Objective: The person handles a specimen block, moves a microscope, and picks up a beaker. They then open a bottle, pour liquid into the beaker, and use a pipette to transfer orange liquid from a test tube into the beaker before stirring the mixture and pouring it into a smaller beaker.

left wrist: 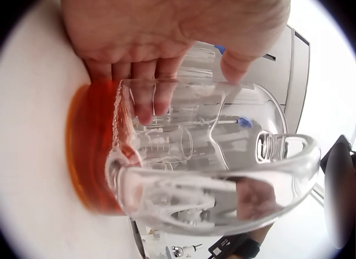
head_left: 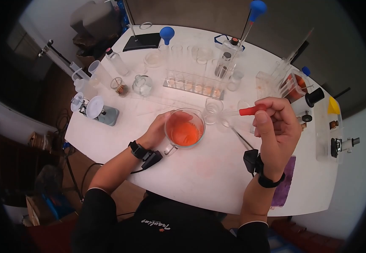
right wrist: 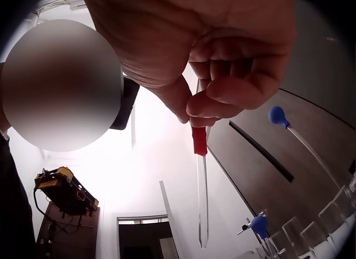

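A clear glass beaker with a handle stands on the white table, orange-red liquid in its lower part. My left hand holds it from the side, with fingers along the far wall and the thumb near the rim. Raised over the table, my right hand pinches the red rubber bulb of a glass dropper between thumb and fingers. In the right wrist view the dropper's tube hangs straight down and looks clear. A small glass beaker is just right of the handled beaker.
Behind the hands stands a test tube rack with several tubes. A glass bottle and a small balance are at the left. A metal spoon lies near the right hand, and a purple cloth at the front right.
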Available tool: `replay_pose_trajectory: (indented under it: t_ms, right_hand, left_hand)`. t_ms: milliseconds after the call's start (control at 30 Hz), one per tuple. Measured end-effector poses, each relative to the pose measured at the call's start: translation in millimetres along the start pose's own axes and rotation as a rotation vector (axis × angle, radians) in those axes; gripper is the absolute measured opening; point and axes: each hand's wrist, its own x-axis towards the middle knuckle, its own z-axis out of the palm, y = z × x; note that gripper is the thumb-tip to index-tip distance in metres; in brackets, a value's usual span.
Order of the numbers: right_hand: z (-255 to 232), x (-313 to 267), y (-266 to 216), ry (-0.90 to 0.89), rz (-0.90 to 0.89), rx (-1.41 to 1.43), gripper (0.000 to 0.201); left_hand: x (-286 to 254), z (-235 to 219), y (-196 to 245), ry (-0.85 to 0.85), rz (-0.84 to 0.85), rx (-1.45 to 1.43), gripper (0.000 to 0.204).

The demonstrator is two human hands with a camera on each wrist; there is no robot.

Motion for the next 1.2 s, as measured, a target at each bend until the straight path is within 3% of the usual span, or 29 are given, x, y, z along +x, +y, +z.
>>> replay_pose_trajectory:
  t_ms: [267,500,700,800,1000,1200]
  right_hand:
    - [24,-6,13,-0.071,0.040,-0.088,0.017]
    - [48,1,6,-0.167,-0.164,-0.268,0.022]
    - [50,-13,-4,-0.100,-0.205,-0.268,0.027]
    - [51,-25,-8,-0.112,-0.121,-0.300,0.029]
    - [60,-16,-15,-0.175,-0.071,-0.407,0.025]
    - [69,-3,-34,-0.164,0.117,-0.593,0.022]
  left_hand:
    - [5,-16,3,-0.030,-0.010,-0.130,0.059]
    - [7,-16,1,0.047,-0.002,-0.009,0.055]
    - [8,-16,-4,0.077,0.015,0.000,0.052]
    - [7,-12,-3,0.077,0.016,-0.085,0.050]
    - [11,-20,-1,-0.028,-0.047,0.023,0.052]
    - [10,-24,3,-0.034,-0.070,-0.034,0.052]
